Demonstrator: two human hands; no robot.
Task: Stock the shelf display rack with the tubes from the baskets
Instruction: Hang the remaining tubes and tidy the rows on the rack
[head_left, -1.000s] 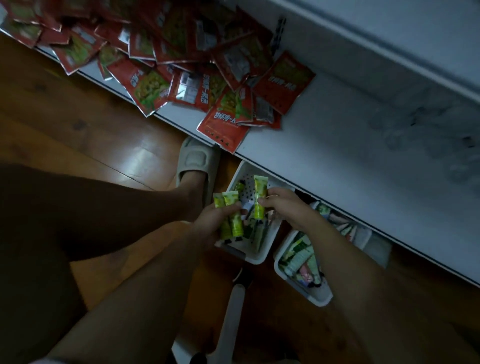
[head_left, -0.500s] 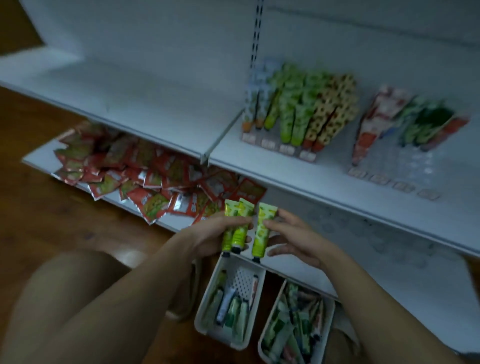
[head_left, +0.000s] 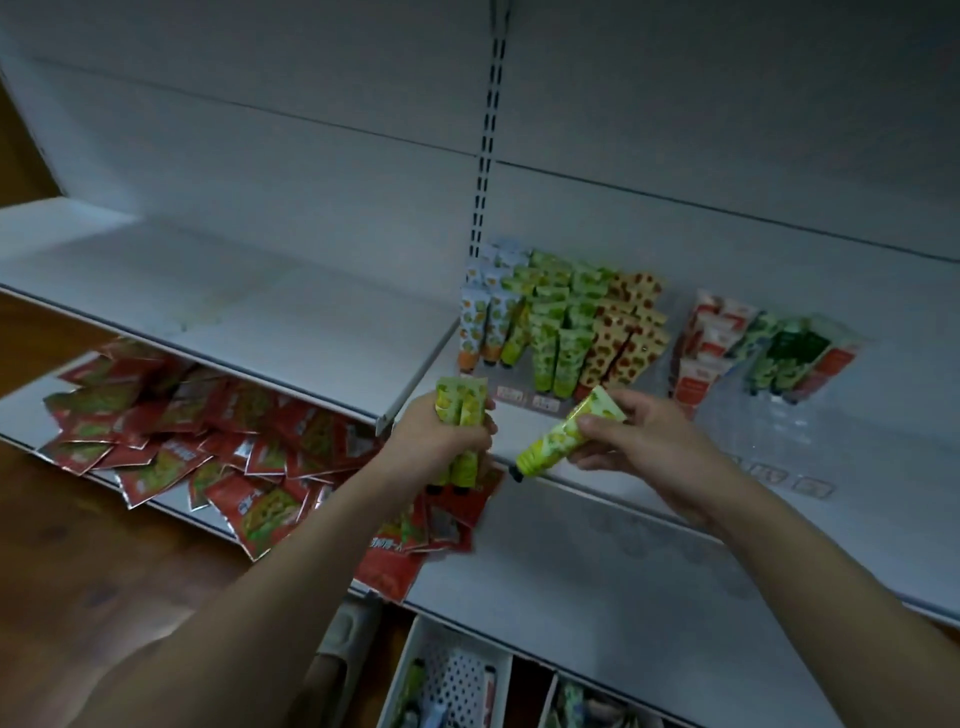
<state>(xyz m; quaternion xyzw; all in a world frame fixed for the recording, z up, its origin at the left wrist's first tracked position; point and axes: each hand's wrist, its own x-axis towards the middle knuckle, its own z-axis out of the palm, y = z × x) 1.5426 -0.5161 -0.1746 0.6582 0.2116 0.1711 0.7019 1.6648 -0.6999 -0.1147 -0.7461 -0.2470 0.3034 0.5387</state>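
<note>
left hand (head_left: 439, 441) grips two green tubes (head_left: 462, 415) upright — right hand (head_left: 631, 436) pinches a tilted tube (head_left: 563, 436).

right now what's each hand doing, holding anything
Left hand: grips two green tubes.
Right hand: pinches one green tube, tilted, cap down-left.

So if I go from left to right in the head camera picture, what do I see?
Red packets → left hand gripping two green tubes → right hand holding one green tube → clear rack with red and dark green tubes.
</note>
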